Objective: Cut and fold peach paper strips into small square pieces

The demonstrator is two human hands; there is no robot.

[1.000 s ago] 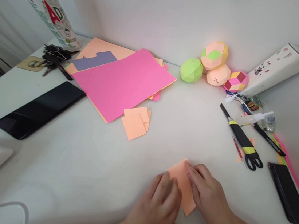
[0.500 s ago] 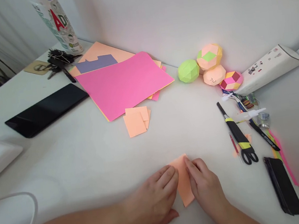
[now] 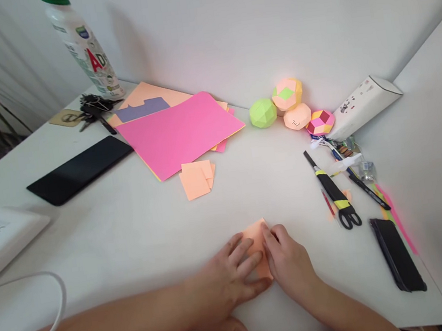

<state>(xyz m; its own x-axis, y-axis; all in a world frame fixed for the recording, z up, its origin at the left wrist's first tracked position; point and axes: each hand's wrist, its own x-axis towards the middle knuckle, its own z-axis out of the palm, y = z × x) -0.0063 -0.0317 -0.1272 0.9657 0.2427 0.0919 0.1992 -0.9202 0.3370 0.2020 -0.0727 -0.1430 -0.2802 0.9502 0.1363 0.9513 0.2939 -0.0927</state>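
A small piece of peach paper [image 3: 258, 236], seemingly folded, lies on the white table near its front edge. My left hand [image 3: 232, 281] rests over it with fingers spread, the fingertips pressing on its left part. At the paper's right edge, my right hand [image 3: 287, 254] has its fingers curled, thumb and forefinger pinching that edge near the far corner. Both hands partly cover the sheet. Farther back lie several square peach paper pieces [image 3: 195, 182], loosely overlapping, beside a bright pink sheet [image 3: 180, 133].
To the right lie sheathed scissors [image 3: 334, 188], a black case [image 3: 397, 253] and small tools. Folded paper polyhedra [image 3: 263, 113] stand by the wall. At left are a black phone-like slab [image 3: 81, 170], a white power bank [image 3: 6, 237], its cable [image 3: 61, 295], keys [image 3: 93, 109] and a bottle [image 3: 88, 52].
My left hand has spread its fingers, which were held together, and lies flatter across the paper. My right hand stays at the right edge. The camera view has shifted.
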